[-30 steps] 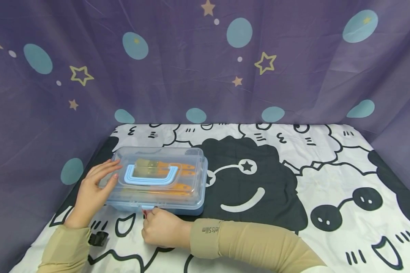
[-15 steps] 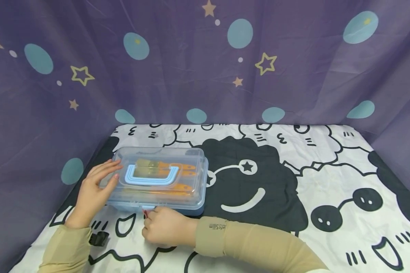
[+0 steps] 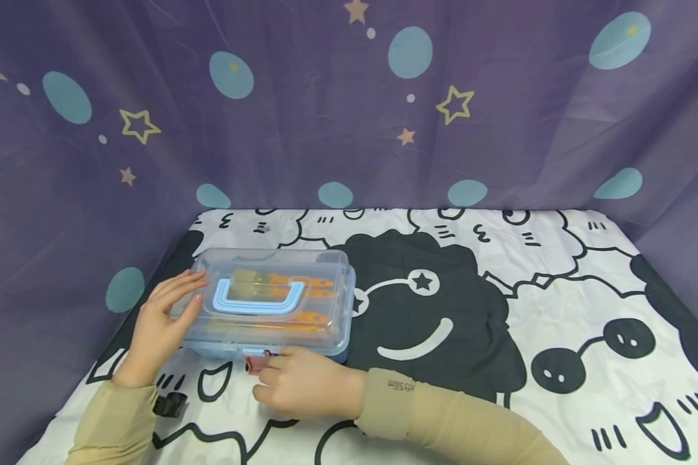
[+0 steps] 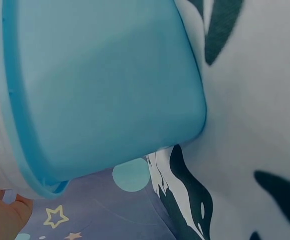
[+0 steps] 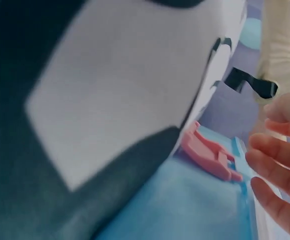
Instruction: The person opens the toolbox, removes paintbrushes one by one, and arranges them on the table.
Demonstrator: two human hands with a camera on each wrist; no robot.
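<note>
Head view shows our left hand (image 3: 159,323) lying flat, fingers straight, on the left end of the clear lid of the plastic box (image 3: 270,303), which sits on the left side of the sheep-print cloth (image 3: 500,290). Our right hand (image 3: 302,384) rests on the cloth against the box's near edge, fingers loosely curled beside the pink latch (image 3: 260,361), fingertips at it; whether they pinch it we cannot tell. Right wrist view shows the latch (image 5: 209,152) flipped out from the blue base.
</note>
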